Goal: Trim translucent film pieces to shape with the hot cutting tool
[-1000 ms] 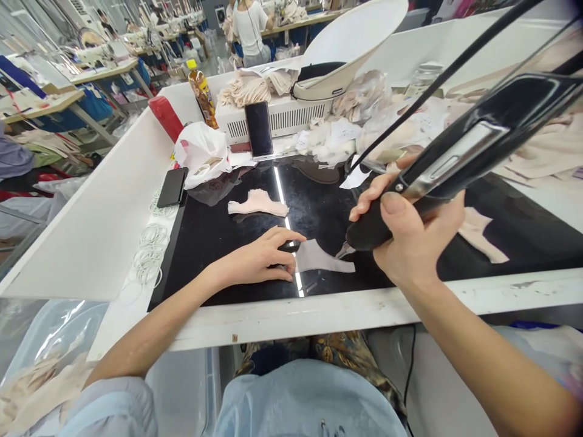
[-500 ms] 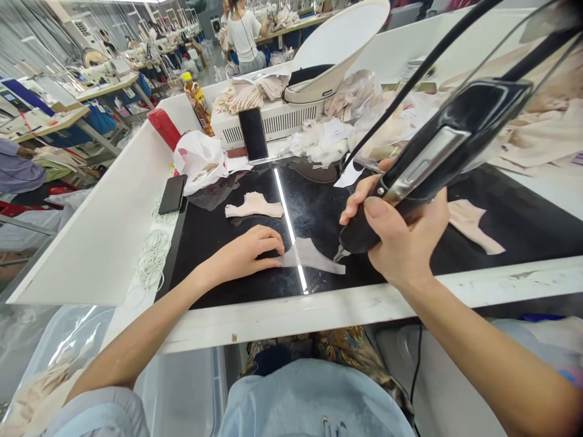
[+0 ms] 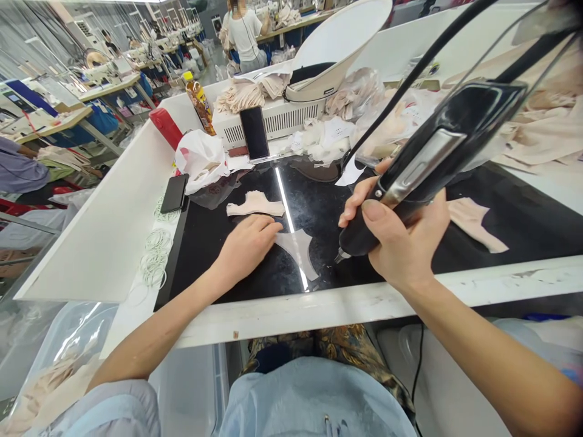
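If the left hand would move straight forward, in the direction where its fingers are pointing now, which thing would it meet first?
Probably the thin grey piece: its upper left end lies at the left hand and may even be under the fingertips, though depth is hard to judge here.

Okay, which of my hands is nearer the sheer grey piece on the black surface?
Left. The left hand is at the upper left end of the sheer grey piece, apparently touching it; the right hand is off to its right, gripping a black handheld tool.
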Demonstrator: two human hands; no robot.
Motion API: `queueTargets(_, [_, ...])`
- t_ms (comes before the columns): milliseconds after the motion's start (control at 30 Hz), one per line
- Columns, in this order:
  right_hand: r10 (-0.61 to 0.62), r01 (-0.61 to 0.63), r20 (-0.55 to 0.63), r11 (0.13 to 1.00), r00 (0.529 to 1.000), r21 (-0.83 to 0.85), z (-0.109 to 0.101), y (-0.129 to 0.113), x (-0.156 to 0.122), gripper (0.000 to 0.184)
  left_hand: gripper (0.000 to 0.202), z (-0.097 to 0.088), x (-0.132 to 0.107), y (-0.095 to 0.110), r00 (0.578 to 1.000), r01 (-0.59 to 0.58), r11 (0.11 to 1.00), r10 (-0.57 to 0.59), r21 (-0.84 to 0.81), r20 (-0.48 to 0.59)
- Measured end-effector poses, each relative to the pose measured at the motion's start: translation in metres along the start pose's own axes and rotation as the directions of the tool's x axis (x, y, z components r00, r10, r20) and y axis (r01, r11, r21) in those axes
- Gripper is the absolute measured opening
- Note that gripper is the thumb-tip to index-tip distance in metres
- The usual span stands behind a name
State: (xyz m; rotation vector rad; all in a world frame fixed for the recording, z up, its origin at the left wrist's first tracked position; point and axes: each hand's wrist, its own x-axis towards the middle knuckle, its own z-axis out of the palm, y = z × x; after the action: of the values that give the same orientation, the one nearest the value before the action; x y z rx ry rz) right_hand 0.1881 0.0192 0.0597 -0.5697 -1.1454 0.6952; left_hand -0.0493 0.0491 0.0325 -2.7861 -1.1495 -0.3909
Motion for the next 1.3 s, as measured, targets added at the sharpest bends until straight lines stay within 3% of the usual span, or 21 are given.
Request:
queueTargets(133, [-0.007,0.007,-0.005,1.0,1.0,-0.011,0.004,0.0,0.0,0.029,0.022,0.007,-0.001,0.015,0.996,-0.017,0.987,0.031,-0.162,0.085])
queueTargets(400, [0.028,-0.028,0.005,0.999,1.0,-0.026,0.006,-0.003,-0.001,0.03,0.027,0.005,0.0,-0.005,0.997,-0.022,0.97,0.039,-0.241,0.067])
queueTargets(500, [0.032,-0.032,-0.005,0.999,0.999,-0.014,0.008,-0.002,0.0,0.031,0.028,0.004,0.0,0.005,0.999,-0.003,0.953,0.014,-0.304,0.032])
queueTargets(633, [0.027,-0.027,-0.012,1.0,1.0,0.0,0.01,0.001,0.001,0.031,0.044,0.009,0.002,0.02,0.996,-0.006,0.921,0.042,-0.391,0.083])
queueTargets(800, [0.042,-0.041,-0.01,0.999,0.999,0.023,0.013,0.004,0.0,0.031,0.068,0.01,0.0,0.018,0.979,-0.011,0.919,0.089,-0.393,0.182])
queueTargets(1100, [0.019,-0.018,-0.026,0.999,0.999,0.042,0.027,0.018,0.004,0.031,0.077,0.013,-0.011,0.01,0.972,0.02,0.925,0.071,-0.38,0.224])
queueTargets(1300, [-0.028,0.032,-0.07,0.998,0.997,0.058,0.043,0.03,0.01,0.034,0.076,0.012,-0.012,0.016,0.971,0.012,0.925,0.079,-0.38,0.224])
